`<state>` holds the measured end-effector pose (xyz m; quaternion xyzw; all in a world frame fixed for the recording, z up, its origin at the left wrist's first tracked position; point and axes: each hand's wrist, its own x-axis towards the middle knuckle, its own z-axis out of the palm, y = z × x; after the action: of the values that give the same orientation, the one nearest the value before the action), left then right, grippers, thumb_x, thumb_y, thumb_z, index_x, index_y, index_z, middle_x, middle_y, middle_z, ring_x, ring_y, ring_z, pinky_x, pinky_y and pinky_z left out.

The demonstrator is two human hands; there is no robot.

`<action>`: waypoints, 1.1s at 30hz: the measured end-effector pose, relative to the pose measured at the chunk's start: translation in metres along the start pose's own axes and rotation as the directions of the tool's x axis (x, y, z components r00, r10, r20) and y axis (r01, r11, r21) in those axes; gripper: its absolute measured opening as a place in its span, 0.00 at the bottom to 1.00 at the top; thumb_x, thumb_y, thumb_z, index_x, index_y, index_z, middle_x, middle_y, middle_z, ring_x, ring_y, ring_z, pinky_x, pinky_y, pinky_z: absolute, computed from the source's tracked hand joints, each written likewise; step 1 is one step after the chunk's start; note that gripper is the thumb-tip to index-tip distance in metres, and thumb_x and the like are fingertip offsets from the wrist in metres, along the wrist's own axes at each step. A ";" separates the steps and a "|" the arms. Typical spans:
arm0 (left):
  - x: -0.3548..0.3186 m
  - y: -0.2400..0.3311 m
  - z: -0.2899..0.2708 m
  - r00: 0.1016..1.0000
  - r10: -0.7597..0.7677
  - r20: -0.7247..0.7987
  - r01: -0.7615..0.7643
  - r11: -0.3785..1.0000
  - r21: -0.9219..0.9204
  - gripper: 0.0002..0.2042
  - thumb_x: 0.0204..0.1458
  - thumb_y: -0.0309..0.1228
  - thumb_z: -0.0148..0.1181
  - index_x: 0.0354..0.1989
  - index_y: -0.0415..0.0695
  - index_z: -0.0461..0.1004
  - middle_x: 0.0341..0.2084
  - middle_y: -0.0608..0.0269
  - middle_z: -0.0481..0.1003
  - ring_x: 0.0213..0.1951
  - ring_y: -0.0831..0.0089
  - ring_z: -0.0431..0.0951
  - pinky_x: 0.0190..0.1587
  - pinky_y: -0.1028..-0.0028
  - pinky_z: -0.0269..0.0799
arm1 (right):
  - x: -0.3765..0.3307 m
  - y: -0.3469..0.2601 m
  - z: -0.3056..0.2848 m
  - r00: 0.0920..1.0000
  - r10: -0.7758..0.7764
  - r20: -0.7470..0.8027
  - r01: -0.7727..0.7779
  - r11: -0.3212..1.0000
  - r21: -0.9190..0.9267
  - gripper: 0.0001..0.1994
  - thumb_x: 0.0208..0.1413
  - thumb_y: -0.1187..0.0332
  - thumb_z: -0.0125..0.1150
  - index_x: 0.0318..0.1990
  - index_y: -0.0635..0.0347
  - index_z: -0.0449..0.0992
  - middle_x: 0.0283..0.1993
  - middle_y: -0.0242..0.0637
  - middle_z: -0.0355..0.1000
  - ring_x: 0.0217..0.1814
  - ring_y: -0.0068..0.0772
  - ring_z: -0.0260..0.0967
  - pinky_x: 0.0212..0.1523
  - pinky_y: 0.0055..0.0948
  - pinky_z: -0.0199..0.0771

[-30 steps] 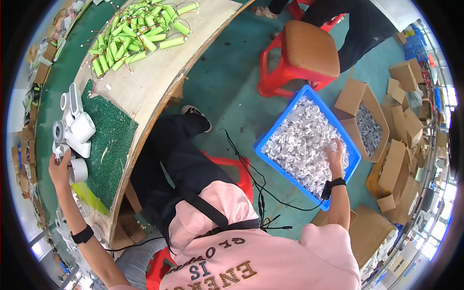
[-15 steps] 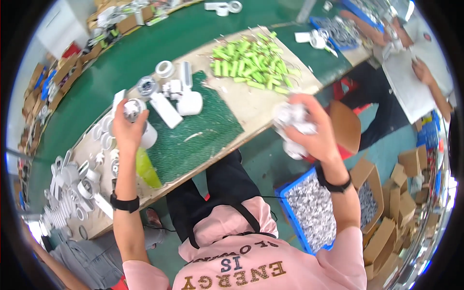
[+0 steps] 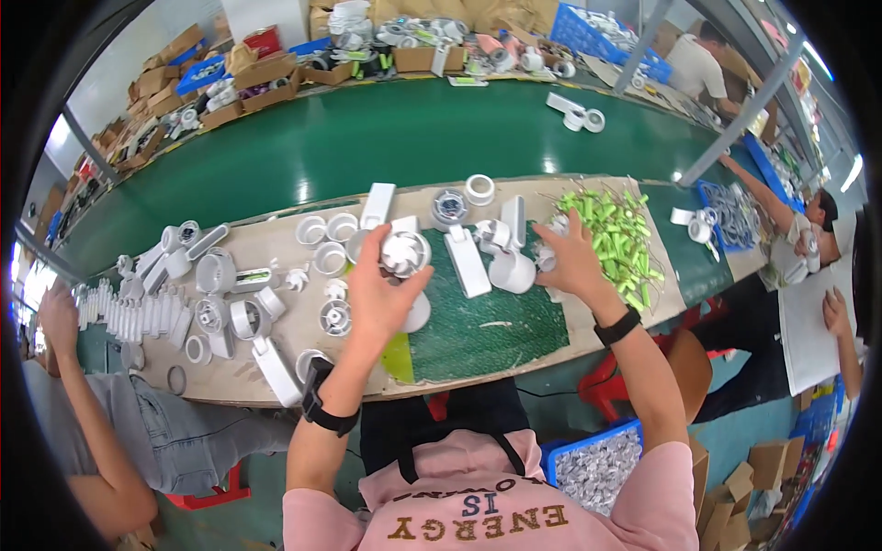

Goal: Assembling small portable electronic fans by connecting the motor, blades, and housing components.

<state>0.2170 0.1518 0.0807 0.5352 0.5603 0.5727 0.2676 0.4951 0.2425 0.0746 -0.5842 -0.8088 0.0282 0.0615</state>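
My left hand is closed around a round white fan housing with curved blades showing in its open face. My right hand bends its fingers over several small white parts beside a heap of green battery cells with thin wires; their exact shape is partly hidden. Between my hands lie a long white handle shell, a white cup-shaped piece and a round housing with a circuit inside. A white ring sits behind them. Under these pieces is a green mat.
White rings, housings and handles crowd the bench to the left, beside a row of white strips. A blue bin of small pale parts stands below at right, near a red stool. Co-workers sit on both sides; a metal post rises at right.
The view has tilted up toward the bench. My right hand has gone from over the bench's front edge to beside the green cells, with white parts. My left hand still grips the fan housing.
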 end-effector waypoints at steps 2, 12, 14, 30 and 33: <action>-0.002 0.011 -0.003 0.999 -0.042 0.010 0.042 0.999 -0.018 0.29 0.36 0.23 0.68 0.50 0.35 0.62 0.38 0.59 0.71 0.39 0.76 0.74 0.41 0.78 0.71 | 0.004 0.000 -0.013 1.000 -0.019 0.014 0.018 0.999 0.030 0.43 0.24 0.60 0.74 0.57 0.37 0.63 0.65 0.62 0.40 0.57 0.76 0.51 0.53 0.51 0.65; -0.009 0.036 -0.011 0.997 0.025 0.068 -0.041 0.968 0.247 0.29 0.33 0.24 0.70 0.48 0.33 0.66 0.37 0.52 0.74 0.36 0.71 0.77 0.39 0.74 0.74 | -0.001 -0.031 -0.060 0.985 -0.107 -0.138 0.097 0.992 -0.078 0.28 0.42 0.66 0.64 0.53 0.58 0.65 0.53 0.51 0.62 0.56 0.52 0.60 0.51 0.44 0.65; -0.016 0.046 -0.009 0.976 0.108 0.191 -0.166 0.933 0.320 0.28 0.34 0.27 0.69 0.47 0.34 0.68 0.34 0.52 0.75 0.32 0.72 0.77 0.35 0.74 0.73 | -0.025 -0.071 -0.083 0.845 -0.406 -0.349 0.461 0.883 0.090 0.22 0.44 0.69 0.61 0.50 0.59 0.68 0.46 0.46 0.66 0.49 0.46 0.65 0.45 0.42 0.68; -0.086 0.081 -0.048 0.133 -0.163 0.978 0.447 0.890 0.088 0.24 0.42 0.44 0.66 0.42 0.39 0.71 0.34 0.60 0.72 0.35 0.73 0.72 0.36 0.74 0.67 | -0.134 -0.135 -0.102 0.601 -0.769 0.218 0.333 0.488 0.806 0.18 0.42 0.68 0.62 0.41 0.59 0.65 0.39 0.41 0.60 0.33 0.43 0.67 0.29 0.32 0.70; -0.095 0.070 -0.052 0.047 -0.060 0.997 0.630 0.776 0.017 0.24 0.47 0.42 0.63 0.49 0.42 0.67 0.39 0.67 0.69 0.38 0.81 0.69 0.39 0.78 0.66 | -0.133 -0.143 -0.107 0.576 -0.798 0.179 0.313 0.417 0.853 0.16 0.43 0.70 0.61 0.39 0.61 0.64 0.37 0.43 0.61 0.33 0.46 0.66 0.30 0.36 0.70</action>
<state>0.2167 0.0309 0.1261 0.5372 0.2212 0.1073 0.8068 0.4161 0.0684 0.1889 -0.1418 -0.8497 0.5046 0.0575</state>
